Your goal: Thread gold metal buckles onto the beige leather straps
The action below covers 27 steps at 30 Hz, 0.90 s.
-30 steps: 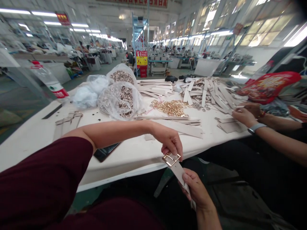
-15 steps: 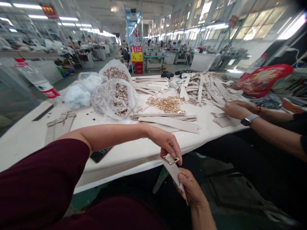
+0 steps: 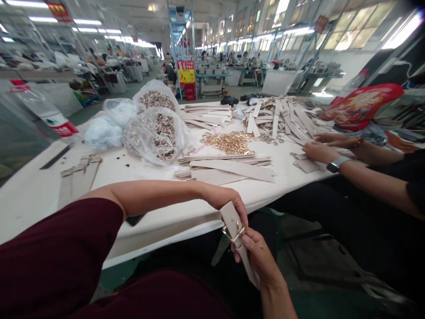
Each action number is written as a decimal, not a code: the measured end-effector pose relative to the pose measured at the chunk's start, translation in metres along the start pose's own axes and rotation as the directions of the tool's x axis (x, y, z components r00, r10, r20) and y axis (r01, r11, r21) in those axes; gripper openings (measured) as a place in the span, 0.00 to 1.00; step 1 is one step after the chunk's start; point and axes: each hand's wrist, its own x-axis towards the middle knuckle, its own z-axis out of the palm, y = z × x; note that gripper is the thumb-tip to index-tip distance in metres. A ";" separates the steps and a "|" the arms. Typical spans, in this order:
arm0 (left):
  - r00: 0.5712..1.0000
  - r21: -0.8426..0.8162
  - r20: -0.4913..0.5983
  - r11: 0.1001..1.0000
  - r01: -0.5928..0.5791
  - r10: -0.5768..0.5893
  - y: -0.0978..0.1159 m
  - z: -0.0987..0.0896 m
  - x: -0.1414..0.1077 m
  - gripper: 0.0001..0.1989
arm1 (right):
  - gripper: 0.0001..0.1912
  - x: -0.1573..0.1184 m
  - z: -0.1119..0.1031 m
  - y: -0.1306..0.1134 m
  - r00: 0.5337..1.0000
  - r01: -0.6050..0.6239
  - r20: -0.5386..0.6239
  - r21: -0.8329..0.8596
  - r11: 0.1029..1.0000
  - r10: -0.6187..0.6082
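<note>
A beige strap (image 3: 229, 214) with a gold buckle (image 3: 233, 235) on it is between my two hands, beyond the table's front edge. The strap's upper end stands up through the buckle frame, and a small dark hole shows in it. My left hand (image 3: 229, 198) is closed on the upper end from behind; its fingertips are mostly hidden. My right hand (image 3: 262, 256) grips the strap just below the buckle, thumb at the buckle's side. The strap's lower part hangs folded beneath my right fingers.
A stack of beige strips (image 3: 229, 170) and a pile of gold buckles (image 3: 229, 142) lie ahead. Plastic bags of small beige pieces (image 3: 164, 133) stand left of them. A co-worker's hands (image 3: 320, 150) handle strips at right. A bottle (image 3: 55, 117) stands far left.
The strap end now sticks up past the buckle, which was lying across it near my left fingertips. My left hand has shifted behind the strap; my right thumb has come up to the buckle.
</note>
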 end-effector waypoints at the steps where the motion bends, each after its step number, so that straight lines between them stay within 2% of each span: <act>1: 1.000 -0.004 0.008 1.000 -0.006 0.006 -0.001 0.001 0.001 0.11 | 0.19 0.001 0.003 -0.002 1.000 0.000 -0.016 -0.021 1.000 -0.001; 3: 1.000 -0.040 0.017 0.999 -0.012 0.013 -0.006 0.001 0.004 0.11 | 0.19 0.003 0.007 -0.004 0.994 -0.013 -0.113 -0.081 0.997 0.003; 5: 1.000 -0.081 -0.026 0.997 -0.012 0.010 -0.015 -0.001 0.005 0.13 | 0.18 0.005 0.010 -0.005 0.972 -0.022 -0.235 -0.137 0.990 -0.011; 7: 0.985 -0.131 -0.175 0.991 -0.015 -0.008 -0.028 -0.002 0.003 0.14 | 0.18 0.006 0.010 -0.007 0.950 -0.005 -0.310 -0.160 0.987 -0.045; 9: 0.929 -0.227 -0.368 0.972 -0.052 -0.036 -0.040 0.000 -0.003 0.17 | 0.17 0.008 0.010 -0.008 0.934 0.008 -0.353 -0.147 0.989 -0.060; 11: 0.873 -0.330 -0.484 0.937 -0.112 -0.066 -0.050 0.006 -0.011 0.21 | 0.18 0.009 0.009 -0.006 0.922 -0.003 -0.384 -0.132 0.991 -0.048; 13: 0.854 -0.352 -0.515 0.926 -0.135 -0.071 -0.056 0.016 -0.018 0.22 | 0.18 0.010 0.009 -0.003 0.918 -0.020 -0.394 -0.138 0.990 -0.037; 18: 0.800 -0.216 -0.598 0.971 -0.105 -0.047 -0.061 0.037 -0.017 0.19 | 0.20 0.012 0.010 0.007 0.898 -0.024 -0.434 -0.221 0.975 -0.076; 23: 0.767 -0.217 -0.641 0.968 -0.126 -0.044 -0.067 0.043 -0.010 0.17 | 0.20 0.015 0.016 0.014 0.857 0.004 -0.494 -0.277 0.961 -0.146; 27: 0.761 -0.219 -0.646 0.969 -0.113 -0.057 -0.074 0.042 -0.011 0.14 | 0.20 0.016 0.021 0.015 0.841 -0.032 -0.525 -0.288 0.957 -0.131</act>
